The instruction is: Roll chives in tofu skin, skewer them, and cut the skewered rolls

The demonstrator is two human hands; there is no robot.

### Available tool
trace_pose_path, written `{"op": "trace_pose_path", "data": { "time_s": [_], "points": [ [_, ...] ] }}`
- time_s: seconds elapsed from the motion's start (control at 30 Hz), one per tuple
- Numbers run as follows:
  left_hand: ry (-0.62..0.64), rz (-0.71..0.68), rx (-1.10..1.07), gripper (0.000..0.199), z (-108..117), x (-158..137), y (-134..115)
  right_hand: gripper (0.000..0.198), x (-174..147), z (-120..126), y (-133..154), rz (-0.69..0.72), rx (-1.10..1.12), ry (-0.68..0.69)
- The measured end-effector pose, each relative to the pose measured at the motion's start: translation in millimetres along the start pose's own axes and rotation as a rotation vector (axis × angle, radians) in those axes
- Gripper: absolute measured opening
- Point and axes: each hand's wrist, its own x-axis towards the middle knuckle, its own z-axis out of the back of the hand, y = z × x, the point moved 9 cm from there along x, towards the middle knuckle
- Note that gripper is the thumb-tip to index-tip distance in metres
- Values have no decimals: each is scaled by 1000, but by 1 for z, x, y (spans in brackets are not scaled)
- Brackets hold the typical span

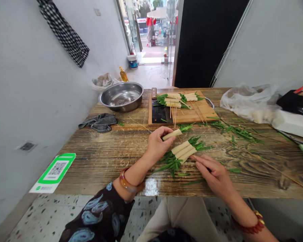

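My left hand (156, 143) is closed round a pale tofu-skin roll (173, 134) with green leaf ends sticking out. Just below it, three more rolls (183, 152) lie side by side, stuffed with long chive-like greens. They appear threaded together from the right. At their right edge, my right hand (213, 172) pinches the skewers, whose ends are mostly hidden by the fingers. Beyond the hands, a wooden cutting board (187, 117) bears finished skewers of rolls (173, 100) and a cleaver (161, 113) lying flat.
A steel basin (122, 97) and a grey cloth (101, 122) are on the left of the wooden table (103, 158). Loose cut greens (238, 131) lie to the right. Plastic bags (249, 101) sit at the right end, and a QR-code card (54, 171) stands by the left edge.
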Motion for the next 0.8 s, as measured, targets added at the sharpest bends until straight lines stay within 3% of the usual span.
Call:
{"op": "trace_pose_path", "data": {
  "time_s": [0.5, 0.8],
  "points": [
    [-27, -225, 190, 10, 2, -6, -23, 30, 3, -1, 1, -7, 7, 5],
    [35, -109, -19, 10, -6, -6, -9, 30, 3, 0, 0, -19, 17, -1]
  ]
}}
